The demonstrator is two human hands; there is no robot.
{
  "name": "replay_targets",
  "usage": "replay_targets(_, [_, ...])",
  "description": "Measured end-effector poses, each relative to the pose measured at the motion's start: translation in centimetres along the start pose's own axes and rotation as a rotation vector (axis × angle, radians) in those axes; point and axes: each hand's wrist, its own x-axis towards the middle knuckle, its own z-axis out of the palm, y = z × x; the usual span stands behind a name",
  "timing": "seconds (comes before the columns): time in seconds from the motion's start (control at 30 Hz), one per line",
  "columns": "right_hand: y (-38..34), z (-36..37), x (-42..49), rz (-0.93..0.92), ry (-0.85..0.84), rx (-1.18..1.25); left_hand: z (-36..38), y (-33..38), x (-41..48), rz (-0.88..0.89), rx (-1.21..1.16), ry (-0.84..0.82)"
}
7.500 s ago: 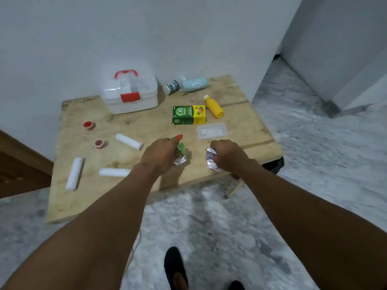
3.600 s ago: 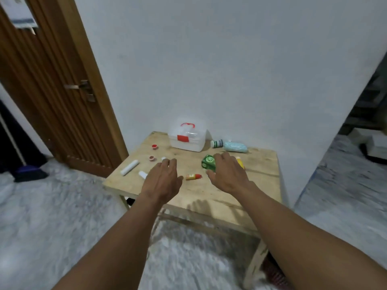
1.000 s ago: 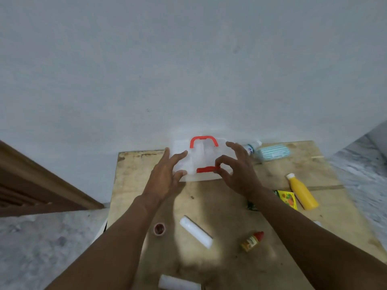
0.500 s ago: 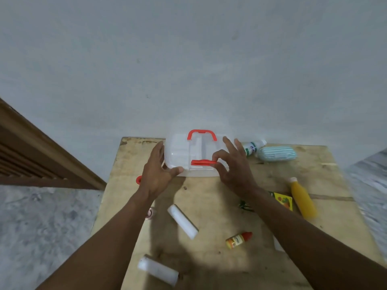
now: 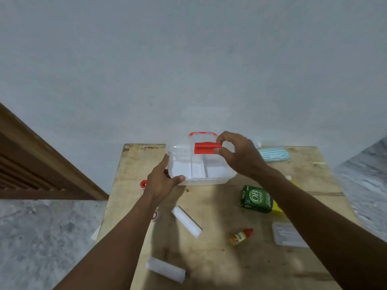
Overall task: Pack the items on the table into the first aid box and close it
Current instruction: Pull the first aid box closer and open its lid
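Grey wall behind, wooden table (image 5: 219,258) in front. At the table's far edge, first aid box (image 5: 201,164), clear with white trays inside, lid lifted part way. Right hand (image 5: 236,155) pinched on the red latch (image 5: 206,147) (thumb and fingers closed on it). Left hand (image 5: 162,181) cupped against the box's left corner, thumb on its front. Nearer: green carton (image 5: 256,198), two white rolls (image 5: 186,221) (image 5: 166,270), small red-capped bottle (image 5: 240,236).

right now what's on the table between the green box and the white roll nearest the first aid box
Head view: only bare wooden table between the green box and that white roll; the small red-capped bottle lies nearer the camera.
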Motion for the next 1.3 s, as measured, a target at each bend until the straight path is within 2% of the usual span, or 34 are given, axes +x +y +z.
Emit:
replay_targets(0.07, [-0.9, -1.2, 1.1, -0.005, 0.066, -0.023, -0.4, -0.2, 0.2, -0.042, -0.003, -0.031])
replay_targets(0.2, [-0.9, -2.6, 3.6, -0.065, 0.192, -0.374, -0.9, -0.4, 0.2, -0.089, -0.036, -0.109])
replay_targets(0.27, [-0.6, -2.6, 4.6, -0.081, 0.224, -0.435, -1.2, -0.4, 0.0, -0.104, -0.047, -0.128])
replay_targets(0.57, [0.2, -2.6, 8.6, -0.115, 0.169, -0.518, -1.2, -0.6, -1.6, -0.087, -0.058, -0.134])
replay_targets(0.77, [1.2, -3.1, 9.2, -0.176, -0.007, -0.516, -1.3, -0.9, -0.8, -0.058, -0.063, -0.150])
replay_targets(0.97, [1.2, -3.1, 9.3, -0.156, -0.009, -0.513, -1.4, -1.1, -0.6, -0.011, -0.008, -0.162])
replay_targets(1.3, [1.0, -2.6, 7.5, -0.059, 0.017, -0.459, -0.4, -0.6, -1.1, 0.255, 0.069, -0.167])
